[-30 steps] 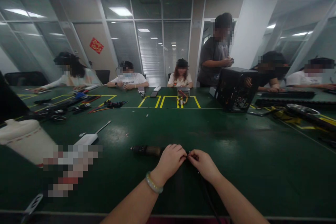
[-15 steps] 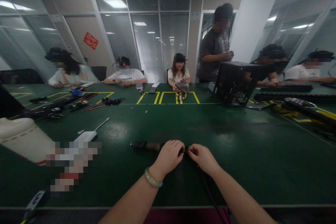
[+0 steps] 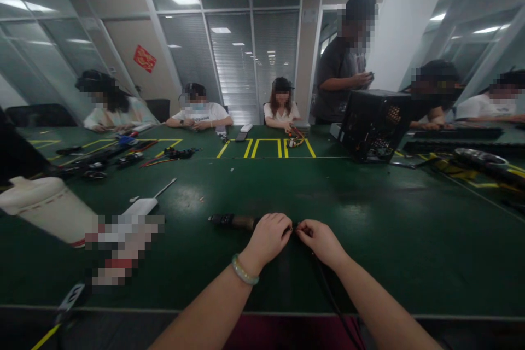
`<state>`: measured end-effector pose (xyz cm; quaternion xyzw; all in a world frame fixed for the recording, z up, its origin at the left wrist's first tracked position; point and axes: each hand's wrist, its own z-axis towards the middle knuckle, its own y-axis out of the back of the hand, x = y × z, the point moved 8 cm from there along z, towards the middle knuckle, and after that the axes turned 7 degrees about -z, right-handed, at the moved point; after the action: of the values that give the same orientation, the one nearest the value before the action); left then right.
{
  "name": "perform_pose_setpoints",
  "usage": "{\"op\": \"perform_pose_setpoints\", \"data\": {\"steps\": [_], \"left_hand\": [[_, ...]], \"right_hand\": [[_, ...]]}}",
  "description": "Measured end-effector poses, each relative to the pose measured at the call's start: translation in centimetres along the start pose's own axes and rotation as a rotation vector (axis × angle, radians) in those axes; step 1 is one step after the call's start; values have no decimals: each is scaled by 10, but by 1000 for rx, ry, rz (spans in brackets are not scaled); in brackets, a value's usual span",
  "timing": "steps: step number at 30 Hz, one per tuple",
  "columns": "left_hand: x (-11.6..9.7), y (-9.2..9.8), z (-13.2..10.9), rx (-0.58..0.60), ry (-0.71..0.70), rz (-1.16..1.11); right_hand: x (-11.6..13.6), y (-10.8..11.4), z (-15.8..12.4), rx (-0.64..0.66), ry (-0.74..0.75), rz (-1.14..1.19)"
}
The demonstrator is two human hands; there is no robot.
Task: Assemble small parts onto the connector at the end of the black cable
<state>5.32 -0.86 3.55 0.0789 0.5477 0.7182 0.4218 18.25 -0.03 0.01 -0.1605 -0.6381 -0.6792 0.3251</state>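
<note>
A dark electric screwdriver (image 3: 235,221) with a brownish band lies across the green table, its tip pointing left. My left hand (image 3: 270,238), with a bangle on the wrist, is closed over the tool's right-hand end. Facing it, my right hand (image 3: 322,241) pinches the end of a black cable (image 3: 330,290). That cable drops from under my right hand past the near table edge. My fingertips almost meet where tool and cable end come together. The fingers cover the joint, so I cannot tell whether the plug is in.
At left stand a white lidded cup (image 3: 45,205) and a white object with a thin metal shaft (image 3: 141,205). Cable bundles (image 3: 176,154) lie farther back. A black computer case (image 3: 375,126) stands back right. Several co-workers sit across the table; one person (image 3: 344,71) stands.
The view has shifted slightly, moving everything a little to the right and up. Both my hands keep their hold, fingertips close together. Across the table, a co-worker's hand has moved at the coloured wires.
</note>
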Motion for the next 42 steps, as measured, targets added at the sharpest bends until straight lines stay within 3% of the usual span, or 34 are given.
{"op": "perform_pose_setpoints", "data": {"steps": [14,36,42], "left_hand": [[1,1,-3,54,12,71],[3,-1,-3,29,40,89],[1,2,-4,23,-6,25]], "right_hand": [[-7,-5,2,35,-4,13],[-9,-8,3,45,-3,10],[-11,-9,3,50,-6,15]]}}
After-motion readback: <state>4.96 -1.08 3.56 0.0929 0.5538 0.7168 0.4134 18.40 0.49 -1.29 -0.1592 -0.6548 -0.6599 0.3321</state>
